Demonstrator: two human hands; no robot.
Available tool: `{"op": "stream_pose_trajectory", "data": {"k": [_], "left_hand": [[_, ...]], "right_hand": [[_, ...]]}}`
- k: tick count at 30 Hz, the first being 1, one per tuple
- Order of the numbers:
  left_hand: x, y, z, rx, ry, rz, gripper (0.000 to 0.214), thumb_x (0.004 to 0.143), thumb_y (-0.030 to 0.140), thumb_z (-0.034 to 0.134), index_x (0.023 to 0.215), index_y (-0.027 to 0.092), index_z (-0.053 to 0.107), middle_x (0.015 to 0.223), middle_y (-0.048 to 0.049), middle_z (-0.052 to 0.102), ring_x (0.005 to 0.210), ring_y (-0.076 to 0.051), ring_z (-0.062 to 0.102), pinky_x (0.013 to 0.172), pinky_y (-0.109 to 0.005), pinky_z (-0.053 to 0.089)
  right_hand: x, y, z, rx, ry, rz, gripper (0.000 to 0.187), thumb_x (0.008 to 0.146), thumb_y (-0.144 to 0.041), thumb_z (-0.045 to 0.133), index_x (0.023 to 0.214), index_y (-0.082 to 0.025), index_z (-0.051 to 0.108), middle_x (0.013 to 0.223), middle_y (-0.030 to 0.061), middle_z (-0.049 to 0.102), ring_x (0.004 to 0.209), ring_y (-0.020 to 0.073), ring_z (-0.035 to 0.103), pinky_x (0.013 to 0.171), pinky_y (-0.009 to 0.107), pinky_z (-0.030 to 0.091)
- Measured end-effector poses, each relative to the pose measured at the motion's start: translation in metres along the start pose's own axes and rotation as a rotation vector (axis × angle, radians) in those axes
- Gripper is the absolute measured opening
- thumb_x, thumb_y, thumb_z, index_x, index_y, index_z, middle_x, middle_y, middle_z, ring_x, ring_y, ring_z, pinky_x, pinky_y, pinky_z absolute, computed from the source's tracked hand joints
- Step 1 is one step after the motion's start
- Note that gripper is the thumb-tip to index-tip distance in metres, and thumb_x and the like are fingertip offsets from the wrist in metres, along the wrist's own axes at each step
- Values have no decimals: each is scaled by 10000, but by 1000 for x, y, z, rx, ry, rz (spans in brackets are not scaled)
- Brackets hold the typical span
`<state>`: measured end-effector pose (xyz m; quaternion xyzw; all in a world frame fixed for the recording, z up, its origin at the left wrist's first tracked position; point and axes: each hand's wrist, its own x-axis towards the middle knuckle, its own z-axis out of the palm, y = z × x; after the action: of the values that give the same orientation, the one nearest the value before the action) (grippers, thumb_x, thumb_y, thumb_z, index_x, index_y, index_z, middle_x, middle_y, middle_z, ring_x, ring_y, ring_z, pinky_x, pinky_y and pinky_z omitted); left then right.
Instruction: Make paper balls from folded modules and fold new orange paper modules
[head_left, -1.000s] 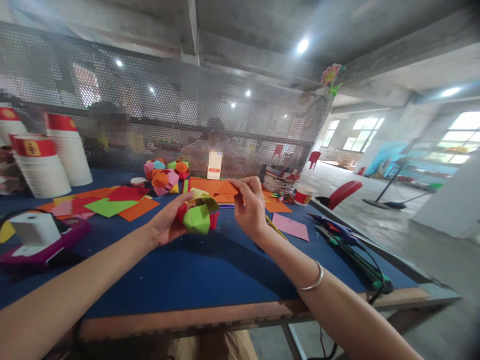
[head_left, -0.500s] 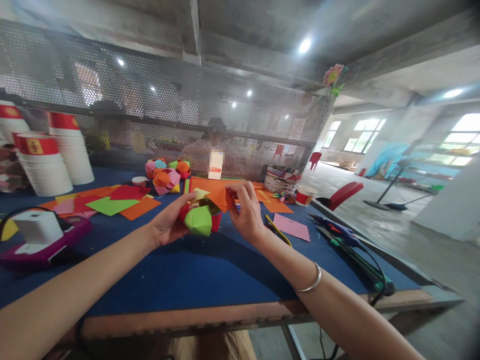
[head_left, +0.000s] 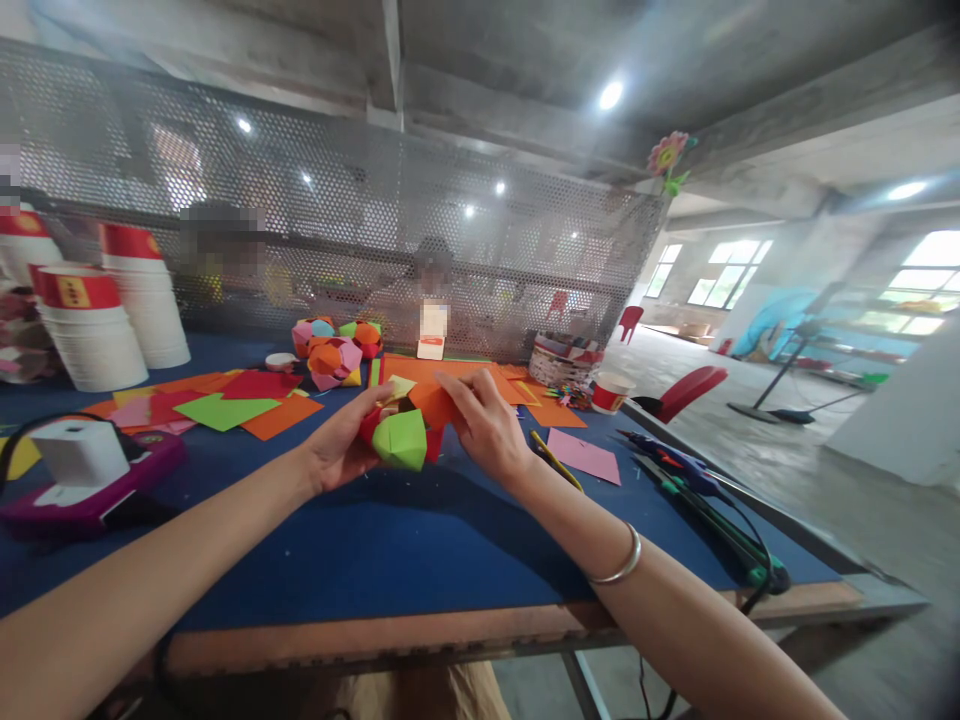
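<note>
Since the earlier frames, the right hand [head_left: 487, 425] has travelled leftward in my view, bringing the orange piece [head_left: 431, 402] from open air to the edge of the folded paper form [head_left: 401, 440] near the centre of the frame. I take this as the work passing from carrying the piece to fitting it, though I cannot tell whether the two touch.

From the left, I see stacked paper cups [head_left: 97, 345] at the left edge, then loose coloured sheets [head_left: 227, 410] fanned left of centre. The left hand [head_left: 341, 445] has barely shifted; its thumb lies along the top of the form, clamped on it, with the other fingertips mostly hidden behind. The form shows green and red faces, with a pale yellow flap standing at its top. Just right of it, the right thumb and forefinger look pinched together on the orange piece.

Farther right, a yellow-handled tool [head_left: 556, 461] lies beside a pink sheet [head_left: 585, 455], and a corded tool [head_left: 671, 460] rests near the table's right edge.
</note>
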<state>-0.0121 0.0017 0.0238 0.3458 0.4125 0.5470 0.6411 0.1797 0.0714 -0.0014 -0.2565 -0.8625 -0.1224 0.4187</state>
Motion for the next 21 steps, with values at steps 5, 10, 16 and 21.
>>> {"op": "stream_pose_trajectory", "data": {"k": [5, 10, 16, 21], "left_hand": [[2, -2, -2, 0, 0, 11, 275, 1021, 332, 494, 1042, 177, 720, 847, -65, 735, 655, -194, 693, 556, -322, 605], [5, -4, -4, 6, 4, 24, 265, 1015, 364, 518, 1087, 189, 704, 865, -54, 736, 674, -186, 699, 576, -307, 610], [5, -4, -4, 3, -8, 6, 269, 1003, 380, 529, 1094, 187, 692, 878, -72, 746, 686, -214, 718, 606, -371, 640], [5, -1, -6, -22, -26, -26, 283, 988, 397, 540, 1104, 183, 685, 918, -98, 758, 747, -269, 742, 672, -506, 659]], "right_hand": [[1, 0, 2, -42, -31, -26, 471, 1024, -95, 401, 1463, -181, 546, 1100, 132, 610, 974, 226, 628, 817, 354, 619], [0, 3, 5, -21, 13, -97, 491, 1023, -105, 398, 1495, -193, 502, 1085, 131, 610, 954, 239, 617, 813, 396, 633], [0, 2, 7, 88, 27, -104, 522, 998, -89, 435, 1512, -175, 463, 1098, 139, 594, 989, 253, 609, 842, 436, 634], [2, -1, 5, 175, 61, -113, 582, 971, -58, 486, 1521, -243, 449, 1129, 115, 591, 1012, 229, 624, 870, 420, 626]]}}
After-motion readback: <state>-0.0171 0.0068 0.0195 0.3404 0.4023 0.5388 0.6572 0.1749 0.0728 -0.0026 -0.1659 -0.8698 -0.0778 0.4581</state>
